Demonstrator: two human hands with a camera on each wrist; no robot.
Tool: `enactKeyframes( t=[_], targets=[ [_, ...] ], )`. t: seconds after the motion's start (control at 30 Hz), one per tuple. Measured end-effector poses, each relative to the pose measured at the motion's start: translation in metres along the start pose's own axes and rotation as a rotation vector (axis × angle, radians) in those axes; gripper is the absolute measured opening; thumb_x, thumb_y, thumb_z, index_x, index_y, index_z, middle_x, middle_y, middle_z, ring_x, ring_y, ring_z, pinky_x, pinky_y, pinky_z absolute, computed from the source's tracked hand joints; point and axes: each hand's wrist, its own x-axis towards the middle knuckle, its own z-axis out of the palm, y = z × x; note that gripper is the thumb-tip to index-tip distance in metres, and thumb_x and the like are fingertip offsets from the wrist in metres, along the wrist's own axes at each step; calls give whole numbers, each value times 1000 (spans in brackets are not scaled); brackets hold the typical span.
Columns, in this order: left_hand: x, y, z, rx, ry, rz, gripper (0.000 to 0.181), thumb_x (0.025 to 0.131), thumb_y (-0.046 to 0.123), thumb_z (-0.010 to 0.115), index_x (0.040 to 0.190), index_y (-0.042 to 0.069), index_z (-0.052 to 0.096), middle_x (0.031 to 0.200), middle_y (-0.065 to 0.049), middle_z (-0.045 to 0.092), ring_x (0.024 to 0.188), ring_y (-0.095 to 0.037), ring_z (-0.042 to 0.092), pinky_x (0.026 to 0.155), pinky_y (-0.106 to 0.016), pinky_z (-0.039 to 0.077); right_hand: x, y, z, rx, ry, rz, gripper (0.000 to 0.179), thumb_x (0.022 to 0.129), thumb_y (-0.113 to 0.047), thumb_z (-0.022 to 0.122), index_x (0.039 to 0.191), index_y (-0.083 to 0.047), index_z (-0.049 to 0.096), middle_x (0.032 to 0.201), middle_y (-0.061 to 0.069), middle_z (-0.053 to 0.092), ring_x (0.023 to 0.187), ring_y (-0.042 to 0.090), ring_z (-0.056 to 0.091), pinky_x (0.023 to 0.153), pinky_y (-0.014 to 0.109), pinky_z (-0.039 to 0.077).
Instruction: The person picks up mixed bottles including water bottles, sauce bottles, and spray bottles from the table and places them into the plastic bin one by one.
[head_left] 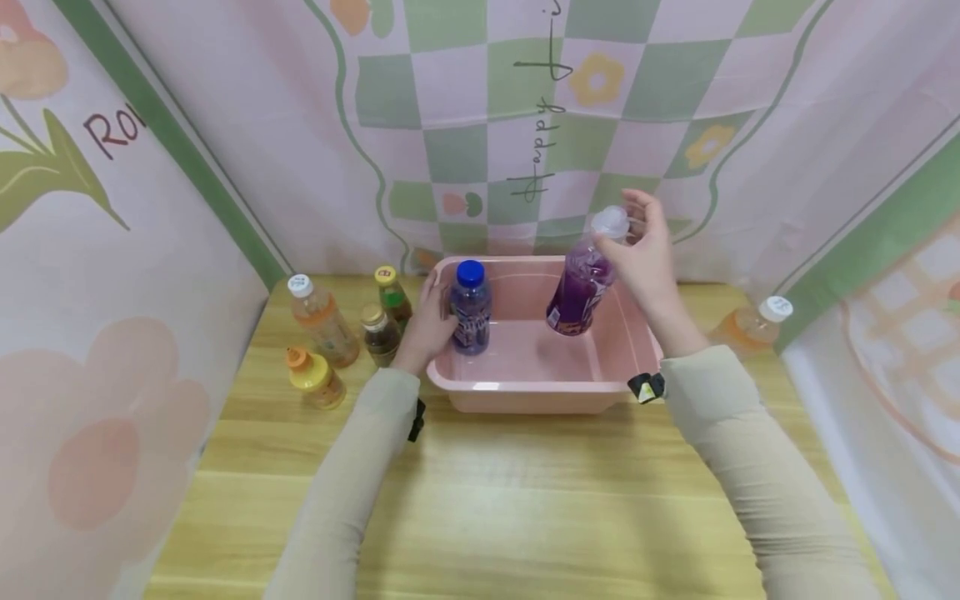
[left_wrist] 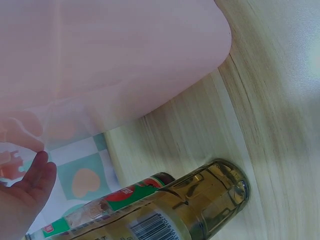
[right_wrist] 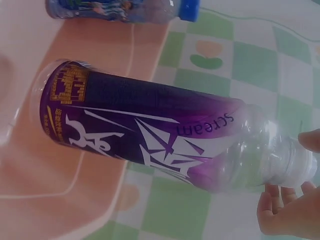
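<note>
My right hand [head_left: 645, 258] pinches the white cap of a purple-labelled drink bottle [head_left: 581, 287] between thumb and fingers. The bottle [right_wrist: 140, 130] hangs tilted over the right half of a pink plastic basin [head_left: 517, 354], its base inside the rim. On the basin's left side, my left hand [head_left: 429, 329] grips the rim; its fingertips [left_wrist: 42, 167] show against the outer wall. Just inside that rim, beside the left hand, a blue-capped bottle [head_left: 471, 310] stands upright. In the right wrist view this blue-capped bottle [right_wrist: 120, 10] appears along the top edge.
Left of the basin stand an orange drink bottle [head_left: 326, 325], a yellow squeeze bottle [head_left: 317, 379], a dark bottle [head_left: 381, 337] and a green-labelled bottle [head_left: 393, 300]. Another orange drink bottle [head_left: 746, 325] is at the right. Printed cloth [head_left: 525, 142] hangs behind the wooden table [head_left: 495, 500].
</note>
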Motion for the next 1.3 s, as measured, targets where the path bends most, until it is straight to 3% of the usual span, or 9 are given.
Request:
enactKeyframes(
  t=[0.27, 0.47, 0.97, 1.3],
  targets=[
    [0, 0, 1, 1, -1, -2, 70, 88, 10, 53, 152, 13, 24, 163, 4, -4, 141, -35, 33, 111, -53, 37, -4, 7, 17, -13, -77, 26, 68, 82, 0, 63, 143, -5, 33, 138, 20, 47, 119, 30, 48, 106, 40, 42],
    [0, 0, 1, 1, 2, -5, 67, 90, 14, 53, 151, 13, 25, 163, 5, -4, 139, -37, 36, 110, -55, 38, -9, 19, 31, -13, -132, 24, 68, 81, 4, 62, 143, -1, 33, 136, 26, 45, 121, 38, 48, 107, 46, 42],
    [-4, 2, 0, 24, 1, -14, 65, 91, 18, 52, 151, 13, 26, 163, 5, -4, 138, -36, 38, 110, -54, 38, -10, 35, 64, -17, -167, 29, 71, 75, 11, 59, 141, 3, 34, 131, 29, 46, 118, 44, 50, 100, 48, 49],
    [-3, 1, 1, 31, 5, -11, 65, 91, 17, 52, 150, 12, 26, 163, 5, -4, 137, -37, 39, 110, -55, 38, -12, 37, 80, -15, -174, 45, 72, 74, 14, 59, 141, 2, 35, 132, 28, 47, 120, 41, 50, 99, 46, 50]
  ],
)
